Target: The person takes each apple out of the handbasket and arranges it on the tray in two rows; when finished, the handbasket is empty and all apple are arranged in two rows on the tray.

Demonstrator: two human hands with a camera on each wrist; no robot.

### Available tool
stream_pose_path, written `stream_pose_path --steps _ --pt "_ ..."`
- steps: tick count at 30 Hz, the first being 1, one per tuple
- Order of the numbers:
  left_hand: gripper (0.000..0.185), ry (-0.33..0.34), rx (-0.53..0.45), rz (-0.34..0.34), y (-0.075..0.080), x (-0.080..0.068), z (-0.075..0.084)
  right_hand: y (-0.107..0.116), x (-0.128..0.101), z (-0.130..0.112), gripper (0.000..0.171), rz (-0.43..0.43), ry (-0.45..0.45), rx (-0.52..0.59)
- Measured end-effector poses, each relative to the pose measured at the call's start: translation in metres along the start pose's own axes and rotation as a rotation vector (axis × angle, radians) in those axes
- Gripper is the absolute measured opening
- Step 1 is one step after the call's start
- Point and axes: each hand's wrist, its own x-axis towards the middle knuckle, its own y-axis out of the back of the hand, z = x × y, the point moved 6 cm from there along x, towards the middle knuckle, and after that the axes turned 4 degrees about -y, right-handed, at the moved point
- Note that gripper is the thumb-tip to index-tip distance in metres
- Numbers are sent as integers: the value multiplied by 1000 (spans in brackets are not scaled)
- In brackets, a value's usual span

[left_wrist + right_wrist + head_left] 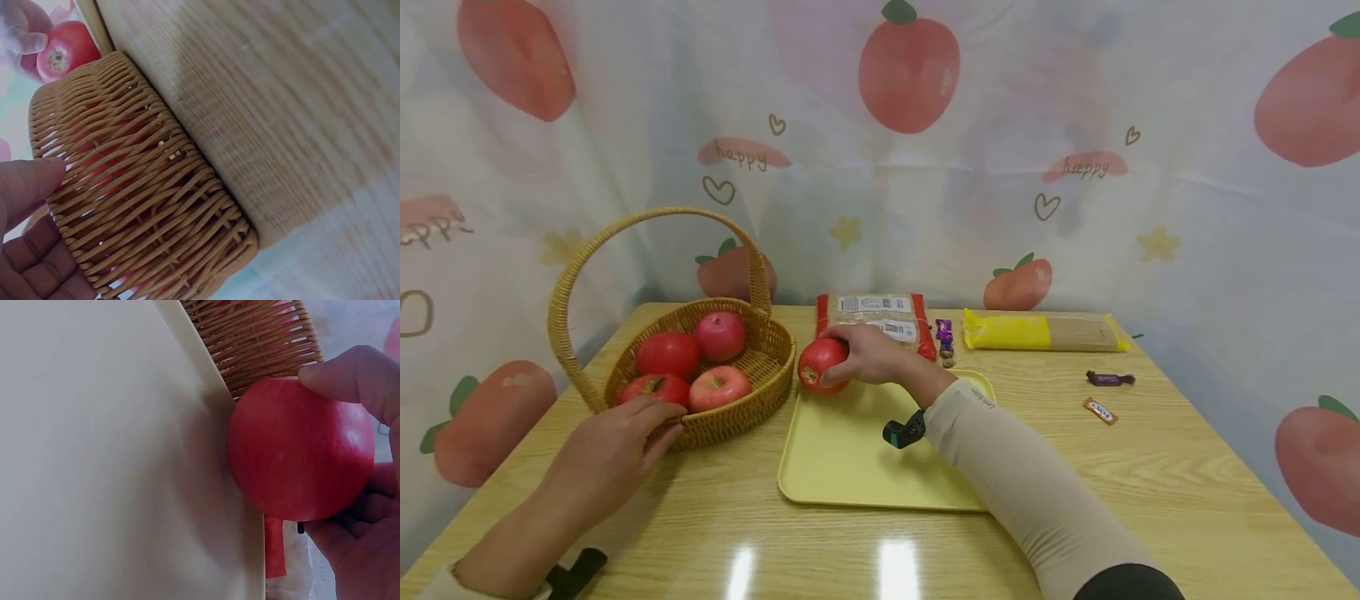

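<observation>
My right hand [872, 354] grips a red apple [820, 367] above the far left corner of a yellow tray [850, 467]. In the right wrist view the thumb lies on one side of the apple [300, 450] and the fingers on the other. My left hand [613, 446] holds the near left rim of a wicker basket [752, 421] with an arched handle. The left wrist view shows its thumb [31, 181] against the wicker wall [144, 194]. Several red fruits, among them a pinkish apple [720, 387], lie in the basket.
Behind the tray lies a red-edged clear food packet [880, 312]. Purple-wrapped candies [945, 337] sit beside it, with a yellow-and-tan packet [1045, 331] farther right. A dark purple candy [1109, 378] and an orange-brown wrapped candy [1101, 410] lie on the right of the table [1172, 492].
</observation>
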Motion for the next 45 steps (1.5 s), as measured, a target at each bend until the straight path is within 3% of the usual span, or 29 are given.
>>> stream_pose_path --steps 19,27,36,45 --pt "26 7 2 14 2 -4 1 -8 0 2 73 -22 -14 -23" --pt "24 15 -5 -12 1 -2 1 -5 0 0 69 -16 7 -9" --pt "25 14 -2 -2 2 -1 2 -2 -1 2 83 -6 2 19" --pt "26 1 11 8 3 0 3 -1 -1 3 84 8 -9 20"
